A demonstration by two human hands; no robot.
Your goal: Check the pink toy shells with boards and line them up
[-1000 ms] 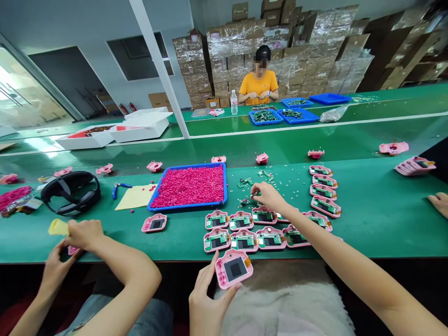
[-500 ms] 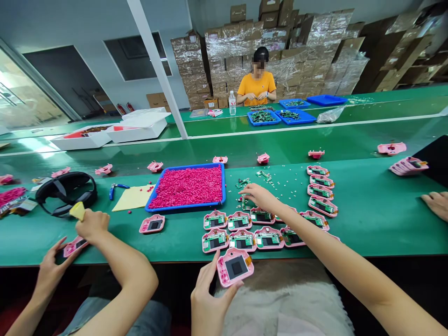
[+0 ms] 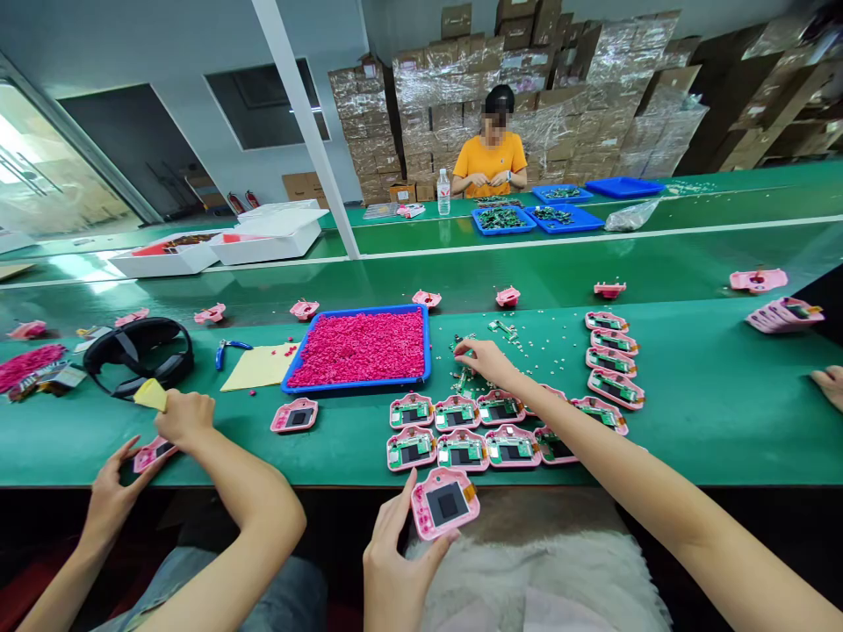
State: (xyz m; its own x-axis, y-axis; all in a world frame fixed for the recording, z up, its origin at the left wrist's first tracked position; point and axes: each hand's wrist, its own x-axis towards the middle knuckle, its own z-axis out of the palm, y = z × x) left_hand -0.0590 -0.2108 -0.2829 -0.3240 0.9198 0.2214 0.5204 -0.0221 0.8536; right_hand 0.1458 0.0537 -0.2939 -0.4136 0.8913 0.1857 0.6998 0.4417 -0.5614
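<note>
My left hand grips a pink plastic casing half by its edges, just off the table's front edge. A dark square screen, pink buttons and an orange ribbon cable show inside it. My right hand reaches over the table with its fingertips pinched together at a loose pile of small green circuit boards. What lies between those fingertips is too small to make out. Below my right forearm, pink casings fitted with green boards stand in two rows, and more casings form a column to its right.
A blue tray of small magenta parts lies left of my right hand. A co-worker's hands at left hold a yellow-handled tool and a pink casing. Headset, blue pliers and yellow paper lie nearby. Pink parts line the conveyor.
My right hand has shifted slightly at the board pile, its fingers drawn closer together. My left hand keeps the casing in the same hold. The whole view has moved a little.
</note>
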